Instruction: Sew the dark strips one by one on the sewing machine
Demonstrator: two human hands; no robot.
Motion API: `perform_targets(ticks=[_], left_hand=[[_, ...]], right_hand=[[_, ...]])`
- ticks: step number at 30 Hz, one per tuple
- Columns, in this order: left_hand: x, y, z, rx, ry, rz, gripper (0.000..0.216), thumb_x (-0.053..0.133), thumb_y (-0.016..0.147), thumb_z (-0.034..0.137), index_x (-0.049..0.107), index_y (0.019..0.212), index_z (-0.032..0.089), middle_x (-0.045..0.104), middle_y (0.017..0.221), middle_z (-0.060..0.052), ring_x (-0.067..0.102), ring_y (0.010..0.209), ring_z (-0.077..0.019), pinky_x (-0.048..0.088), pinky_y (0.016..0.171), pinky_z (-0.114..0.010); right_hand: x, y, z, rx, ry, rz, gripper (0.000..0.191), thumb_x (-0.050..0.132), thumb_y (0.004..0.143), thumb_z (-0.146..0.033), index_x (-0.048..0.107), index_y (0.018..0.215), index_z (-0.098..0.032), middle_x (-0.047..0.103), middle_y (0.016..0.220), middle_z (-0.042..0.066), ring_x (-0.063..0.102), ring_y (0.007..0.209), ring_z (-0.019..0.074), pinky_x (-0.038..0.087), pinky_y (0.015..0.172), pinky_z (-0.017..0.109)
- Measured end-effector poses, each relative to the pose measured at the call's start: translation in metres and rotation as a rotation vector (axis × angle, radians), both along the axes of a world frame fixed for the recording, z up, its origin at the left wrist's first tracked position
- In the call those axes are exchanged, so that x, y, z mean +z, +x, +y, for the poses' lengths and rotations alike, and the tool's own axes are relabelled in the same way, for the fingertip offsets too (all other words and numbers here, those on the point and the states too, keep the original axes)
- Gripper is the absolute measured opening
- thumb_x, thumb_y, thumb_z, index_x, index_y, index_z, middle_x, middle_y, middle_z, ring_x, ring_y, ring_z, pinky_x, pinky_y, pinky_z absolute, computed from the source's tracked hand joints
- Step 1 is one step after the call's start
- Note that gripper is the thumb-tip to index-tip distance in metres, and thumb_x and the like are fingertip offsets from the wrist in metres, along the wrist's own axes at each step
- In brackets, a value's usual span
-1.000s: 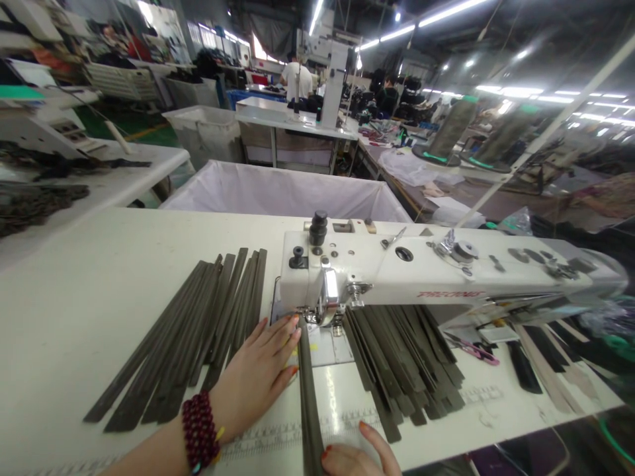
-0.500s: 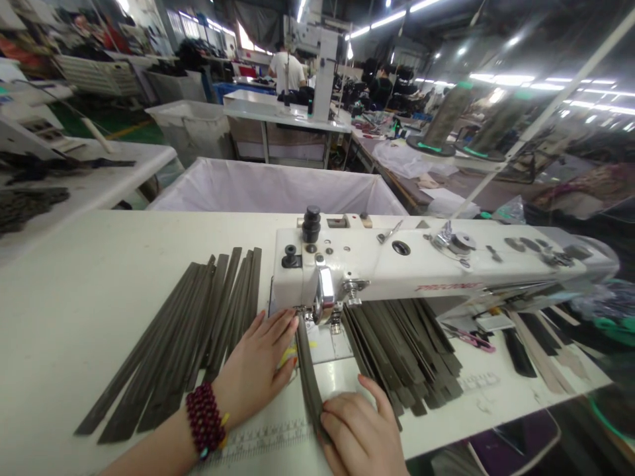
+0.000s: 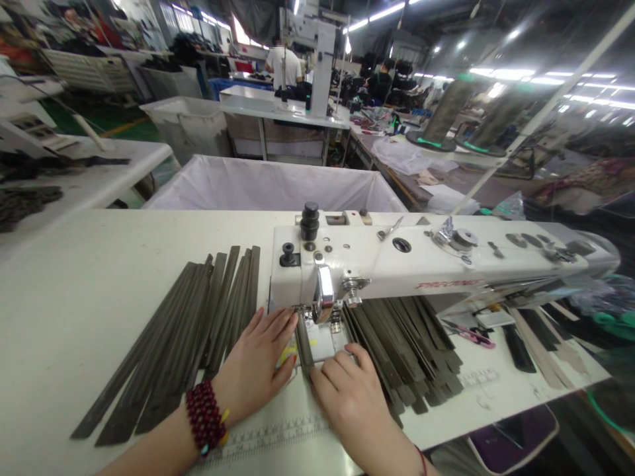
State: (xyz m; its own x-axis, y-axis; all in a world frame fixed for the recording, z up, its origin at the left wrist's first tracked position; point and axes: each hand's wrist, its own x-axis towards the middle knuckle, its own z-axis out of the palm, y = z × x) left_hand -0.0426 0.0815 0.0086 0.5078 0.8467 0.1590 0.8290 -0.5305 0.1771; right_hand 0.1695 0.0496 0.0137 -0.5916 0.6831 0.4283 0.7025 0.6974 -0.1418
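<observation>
A dark olive fabric strip (image 3: 303, 344) runs from under the needle area of a white sewing machine (image 3: 381, 264) toward me. My left hand (image 3: 265, 354) lies flat beside the presser foot, fingers stretched out, with its fingertips at the strip's left edge. At the strip's near end, my right hand (image 3: 347, 390) has its fingers closed on the fabric, close to the needle plate. Left of the machine lies a spread of similar strips (image 3: 173, 344). Another pile of strips (image 3: 404, 350) lies under the machine arm, just right of my right hand.
Pink-handled scissors (image 3: 473, 336) lie under the machine arm, near black and beige pieces (image 3: 540, 344). A printed ruler scale (image 3: 278, 433) marks the table's near side. Behind the table stands a white-lined bin (image 3: 278, 185). A person (image 3: 285, 66) is in the background.
My right hand has moved forward toward the needle along with the strip's near end, so less of the strip shows. My left hand has stayed nearly in place.
</observation>
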Motion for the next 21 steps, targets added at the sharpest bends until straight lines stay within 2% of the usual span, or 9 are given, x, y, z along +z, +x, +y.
perform_targets(ticks=[4, 9, 15, 21], left_hand=[[-0.001, 0.000, 0.000, 0.002, 0.011, -0.006, 0.044, 0.052, 0.089, 0.027, 0.055, 0.130, 0.010, 0.055, 0.134, -0.016, 0.048, 0.126, -0.0327, 0.031, 0.111, -0.056], [-0.001, 0.001, 0.000, 0.005, 0.022, -0.007, 0.041, 0.051, 0.089, 0.026, 0.057, 0.127, 0.011, 0.056, 0.133, -0.015, 0.048, 0.126, -0.0322, 0.031, 0.111, -0.056], [-0.001, 0.001, -0.001, 0.007, 0.014, 0.003, 0.042, 0.051, 0.089, 0.027, 0.056, 0.128, 0.012, 0.056, 0.133, -0.015, 0.047, 0.126, -0.0318, 0.030, 0.111, -0.055], [-0.002, 0.000, 0.000, 0.013, 0.018, 0.003, 0.037, 0.052, 0.090, 0.029, 0.060, 0.122, 0.012, 0.056, 0.132, -0.015, 0.048, 0.124, -0.0315, 0.030, 0.111, -0.055]], right_hand=[[0.001, -0.007, 0.013, 0.003, 0.020, -0.088, 0.011, 0.056, 0.091, -0.013, 0.058, 0.081, -0.018, 0.056, 0.073, 0.001, 0.048, 0.075, 0.0184, 0.035, 0.090, 0.042], [0.003, -0.017, 0.028, -0.011, 0.052, -0.169, 0.010, 0.064, 0.085, -0.013, 0.058, 0.079, -0.018, 0.056, 0.072, 0.001, 0.049, 0.075, 0.0195, 0.035, 0.088, 0.042], [0.005, -0.023, 0.037, -0.070, 0.094, -0.137, 0.015, 0.062, 0.085, -0.009, 0.057, 0.074, -0.018, 0.058, 0.072, 0.001, 0.049, 0.073, 0.0192, 0.034, 0.087, 0.040], [0.010, -0.005, 0.016, -0.153, 0.044, -0.024, 0.020, 0.050, 0.094, -0.016, 0.056, 0.076, -0.020, 0.055, 0.073, 0.002, 0.047, 0.072, 0.0196, 0.034, 0.082, 0.038]])
